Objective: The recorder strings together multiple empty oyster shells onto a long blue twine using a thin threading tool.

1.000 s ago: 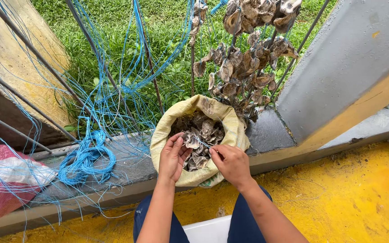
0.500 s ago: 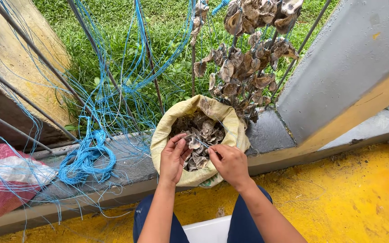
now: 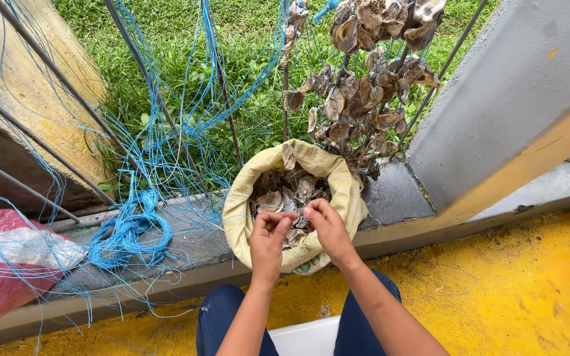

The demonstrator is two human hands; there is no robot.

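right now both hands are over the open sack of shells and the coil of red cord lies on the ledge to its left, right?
Not quite: the head view shows the coil of cord is blue, not red. The left hand and right hand are over the open sack of shells.

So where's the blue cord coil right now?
In the head view, the blue cord coil lies on the grey ledge, left of the shell sack and beside the red-and-white bag.

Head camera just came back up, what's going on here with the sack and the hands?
A seated person has both hands over an open yellowish sack of oyster shells standing on a grey ledge. The left hand and right hand meet above the sack's mouth, fingertips pinched together on something small; what exactly is hard to tell. Strung shell clusters hang from rods above the sack, and a bundle of blue twine lies on the ledge to the left.
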